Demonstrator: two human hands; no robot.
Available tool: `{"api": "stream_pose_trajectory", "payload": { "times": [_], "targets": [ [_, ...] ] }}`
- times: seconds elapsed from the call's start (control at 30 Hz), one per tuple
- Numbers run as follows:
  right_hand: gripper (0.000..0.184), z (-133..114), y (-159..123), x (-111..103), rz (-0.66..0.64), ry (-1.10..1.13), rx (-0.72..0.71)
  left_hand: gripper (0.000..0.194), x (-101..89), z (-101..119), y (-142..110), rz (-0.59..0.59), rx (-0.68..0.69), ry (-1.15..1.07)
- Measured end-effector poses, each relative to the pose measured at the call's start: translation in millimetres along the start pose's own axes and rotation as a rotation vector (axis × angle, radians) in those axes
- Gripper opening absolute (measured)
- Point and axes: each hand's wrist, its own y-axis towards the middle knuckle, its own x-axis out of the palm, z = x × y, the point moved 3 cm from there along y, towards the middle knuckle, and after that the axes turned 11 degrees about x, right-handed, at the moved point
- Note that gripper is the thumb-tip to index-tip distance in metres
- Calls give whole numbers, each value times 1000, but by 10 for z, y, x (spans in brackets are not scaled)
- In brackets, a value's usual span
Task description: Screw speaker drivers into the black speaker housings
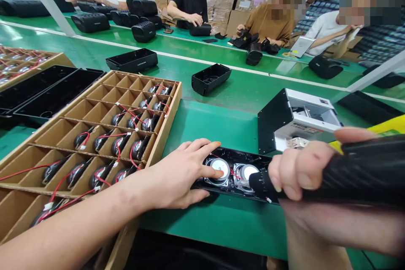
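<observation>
My left hand lies on the left end of a black speaker housing on the green bench, fingers spread, index fingertip pressing the left round speaker driver. A second driver sits beside it with a red wire between them. My right hand is wrapped round a black electric screwdriver, whose tip points down at the right driver's edge.
A cardboard divider tray of several wired drivers stands to the left. A black-and-white box device sits behind the housing. Empty black housings lie on the green belt. Several people work across the belt.
</observation>
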Motion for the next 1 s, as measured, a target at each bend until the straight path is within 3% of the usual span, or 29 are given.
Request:
{"api": "stream_pose_trajectory", "payload": {
  "times": [0.1,0.27,0.63,0.83,1.0],
  "targets": [
    [63,117,-20,129,-156,3,-23,53,4,-3,0,-1,7,-2],
    [65,174,-11,108,-234,51,-13,55,20,-10,9,-19,11,-5],
    [70,282,-26,85,-272,70,0,55,-2,-3,18,-3,6,6],
    [58,279,-59,251,-213,137,58,51,2,-2,14,-1,23,-2],
    [61,426,-150,358,-252,110,184,45,14,2,18,0,10,-2]
  ]
}}
